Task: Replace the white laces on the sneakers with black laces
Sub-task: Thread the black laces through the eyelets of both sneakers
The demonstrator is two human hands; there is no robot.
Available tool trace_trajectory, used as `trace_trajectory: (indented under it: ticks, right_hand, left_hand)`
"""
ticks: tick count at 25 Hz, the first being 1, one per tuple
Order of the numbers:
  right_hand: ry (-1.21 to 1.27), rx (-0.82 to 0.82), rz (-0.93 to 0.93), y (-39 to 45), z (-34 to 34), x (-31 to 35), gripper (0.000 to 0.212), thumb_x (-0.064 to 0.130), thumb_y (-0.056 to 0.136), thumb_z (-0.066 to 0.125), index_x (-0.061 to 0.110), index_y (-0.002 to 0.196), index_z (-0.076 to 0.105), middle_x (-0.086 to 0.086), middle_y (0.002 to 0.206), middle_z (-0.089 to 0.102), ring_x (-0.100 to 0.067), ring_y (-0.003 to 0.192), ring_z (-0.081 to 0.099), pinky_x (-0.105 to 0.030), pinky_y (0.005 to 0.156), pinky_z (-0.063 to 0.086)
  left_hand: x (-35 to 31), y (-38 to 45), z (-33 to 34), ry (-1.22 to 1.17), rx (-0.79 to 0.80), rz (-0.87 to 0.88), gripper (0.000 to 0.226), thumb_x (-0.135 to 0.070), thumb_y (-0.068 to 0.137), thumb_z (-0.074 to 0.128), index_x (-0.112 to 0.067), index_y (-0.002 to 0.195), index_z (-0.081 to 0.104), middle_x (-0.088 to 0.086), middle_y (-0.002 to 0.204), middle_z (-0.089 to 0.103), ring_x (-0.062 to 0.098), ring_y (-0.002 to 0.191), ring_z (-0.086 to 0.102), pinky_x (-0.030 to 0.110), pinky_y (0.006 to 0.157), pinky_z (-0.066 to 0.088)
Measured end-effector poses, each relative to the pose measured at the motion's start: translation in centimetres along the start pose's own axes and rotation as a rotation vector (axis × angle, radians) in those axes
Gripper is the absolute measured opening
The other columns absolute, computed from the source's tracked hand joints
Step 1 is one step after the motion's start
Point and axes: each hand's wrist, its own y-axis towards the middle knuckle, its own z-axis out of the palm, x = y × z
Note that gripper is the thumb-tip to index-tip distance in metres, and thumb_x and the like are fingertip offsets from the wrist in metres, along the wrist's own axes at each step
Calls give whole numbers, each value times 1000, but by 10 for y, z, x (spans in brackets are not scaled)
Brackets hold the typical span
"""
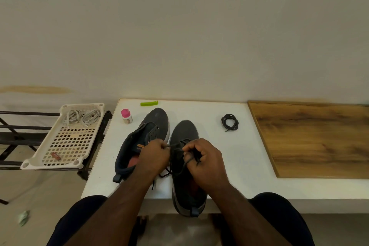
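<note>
Two dark grey sneakers stand side by side on the white table (229, 166), toes pointing away from me. The left sneaker (147, 132) has bare eyelets and no lace. The right sneaker (184, 134) overhangs the table's front edge and carries a black lace (175, 168). My left hand (154, 156) pinches one strand of that lace. My right hand (203, 160) grips the other strand, which loops below its fingers. A second black lace (229, 122) lies coiled on the table to the right. White laces (81, 117) lie bundled in a white perforated tray (52, 156) at the left.
The tray sits on a black metal rack (18, 128) left of the table and also holds a small brown item (56, 156). A pink-capped bottle (126, 116) and a green clip (149, 103) lie at the table's back. A wooden board (315, 140) covers the right.
</note>
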Motion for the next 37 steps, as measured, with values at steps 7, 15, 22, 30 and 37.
trace_trajectory:
  ticks: [7,15,22,30,37]
  right_hand:
    - [-123,303,94,-3,9,12,36,13,87,62,22,122,68,10,118,61,-2,107,54,-3,92,34]
    - [187,191,356,5,-1,26,49,12,95,59,33,138,52,18,109,66,2,99,63,-16,84,53]
    - [892,66,680,22,-20,28,27,23,97,60,16,121,66,-7,104,74,-26,91,69,-33,79,57]
    - [521,-78,316,19,-22,20,35,-3,89,67,26,106,76,8,104,76,-6,100,69,-25,90,55]
    - [40,323,-74,5,-1,18,18,1,84,60,8,94,72,5,92,69,14,81,54,-3,74,39]
  left_hand:
    - [-23,-14,-9,-505,-303,378,27,-8,97,56,-23,119,62,-11,109,67,-1,102,63,15,87,51]
    - [-31,-21,-23,-737,-157,452,26,4,99,45,-20,109,46,7,93,70,13,67,61,25,63,51]
    - [-23,-30,-17,-42,239,578,22,-8,89,50,-29,90,47,1,75,66,11,70,64,33,69,55]
    - [-13,-9,-17,166,-185,304,26,-17,97,46,-39,104,57,-13,110,63,10,110,56,44,105,38]
    - [-23,-19,-17,-420,194,321,19,-23,96,63,-25,114,70,-5,101,75,2,95,70,26,89,57]
